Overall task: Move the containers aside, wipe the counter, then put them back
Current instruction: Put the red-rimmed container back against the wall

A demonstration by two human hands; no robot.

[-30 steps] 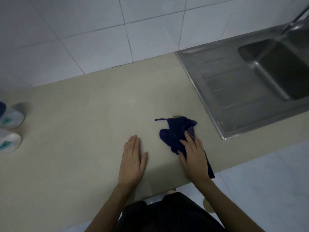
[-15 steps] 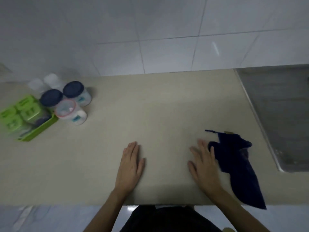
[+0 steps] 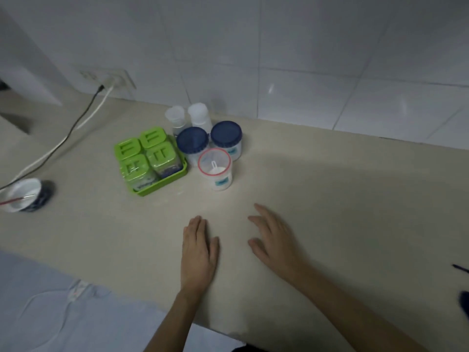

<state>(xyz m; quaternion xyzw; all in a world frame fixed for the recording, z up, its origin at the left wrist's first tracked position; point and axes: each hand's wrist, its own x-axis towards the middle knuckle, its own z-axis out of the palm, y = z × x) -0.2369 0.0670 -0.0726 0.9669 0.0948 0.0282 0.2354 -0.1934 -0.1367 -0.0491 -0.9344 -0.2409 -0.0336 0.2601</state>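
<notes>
Both hands are empty. The left hand [image 3: 199,252] lies flat, palm down, on the counter [image 3: 330,199]; the right hand [image 3: 272,237] hovers just beside it, fingers spread and loose, gripping nothing. Beyond them, well apart from the fingertips, the containers stand clustered near the tiled wall: a clear jar with a red rim [image 3: 215,168] nearest, two blue-lidded jars [image 3: 210,141] behind it, two small white bottles [image 3: 187,116] at the back, and a green tray of green-lidded boxes [image 3: 149,161] touching the group's left side. A sliver of dark cloth (probably the wiping rag) [image 3: 464,304] shows at the right edge. Judging by this, the put-back step is in hand; next calls for reaching forward and closing on the nearest jar.
</notes>
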